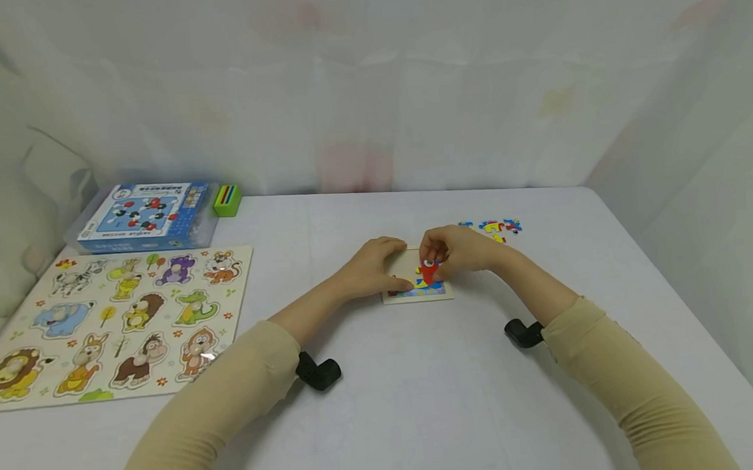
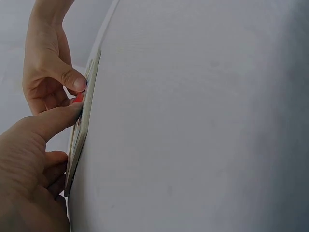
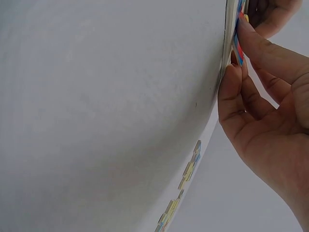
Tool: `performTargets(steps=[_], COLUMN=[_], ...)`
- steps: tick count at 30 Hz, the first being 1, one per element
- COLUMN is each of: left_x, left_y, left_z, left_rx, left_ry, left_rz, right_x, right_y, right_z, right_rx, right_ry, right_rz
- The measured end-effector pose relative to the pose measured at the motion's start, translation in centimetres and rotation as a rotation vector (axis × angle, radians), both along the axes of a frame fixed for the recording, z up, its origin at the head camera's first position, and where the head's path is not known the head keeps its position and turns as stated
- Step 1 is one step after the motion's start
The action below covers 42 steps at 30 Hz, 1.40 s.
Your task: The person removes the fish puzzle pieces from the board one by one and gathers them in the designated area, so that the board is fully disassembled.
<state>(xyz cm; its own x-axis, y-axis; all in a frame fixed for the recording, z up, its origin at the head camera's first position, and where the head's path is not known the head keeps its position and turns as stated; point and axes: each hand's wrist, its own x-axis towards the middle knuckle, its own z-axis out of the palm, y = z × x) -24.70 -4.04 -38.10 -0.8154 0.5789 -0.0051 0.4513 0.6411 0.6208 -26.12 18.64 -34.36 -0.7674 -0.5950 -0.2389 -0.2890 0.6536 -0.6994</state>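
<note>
A small wooden puzzle tray (image 1: 417,298) lies on the table before me, with colourful jigsaw pieces in its near part and bare wood at its far left. My left hand (image 1: 372,268) holds the tray by its left side, thumb over the near pieces and fingers along the edge. Between the thumb and fingers of my right hand (image 1: 461,249) is a red jigsaw piece (image 1: 428,271) with an eye printed on it, tilted up over the tray's right part. The right wrist view shows this piece (image 3: 240,52) against the tray's edge; fingers hide part of it.
Several loose jigsaw pieces (image 1: 492,227) lie beyond my right hand. A large animal peg puzzle board (image 1: 103,316) covers the table's left side. Behind it are a blue boxed molecule set (image 1: 146,216) and a green block (image 1: 227,201). Black wrist mounts (image 1: 321,374) stick out under my forearms.
</note>
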Motion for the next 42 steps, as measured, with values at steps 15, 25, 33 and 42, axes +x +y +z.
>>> performTargets(steps=[15,25,33,42], left_x=[0.8,0.9,0.9,0.9], left_y=[3.4,3.3,3.4,3.4], left_z=[0.0,0.0,-0.1,-0.2], left_rx=[-0.055,-0.025,-0.030,-0.052], left_ry=[0.066,0.043,0.029,0.025], left_rz=[0.039,0.043,0.052,0.077], right_x=[-0.1,-0.1,-0.1,-0.5], right_y=[0.1,0.3,0.7,2.6], right_z=[0.1,0.2,0.4,1.6], right_rx=[0.006,-0.013,-0.062,-0.073], right_ry=[0.017,0.016,-0.010,-0.018], right_rz=[0.006,0.003,-0.045,-0.130])
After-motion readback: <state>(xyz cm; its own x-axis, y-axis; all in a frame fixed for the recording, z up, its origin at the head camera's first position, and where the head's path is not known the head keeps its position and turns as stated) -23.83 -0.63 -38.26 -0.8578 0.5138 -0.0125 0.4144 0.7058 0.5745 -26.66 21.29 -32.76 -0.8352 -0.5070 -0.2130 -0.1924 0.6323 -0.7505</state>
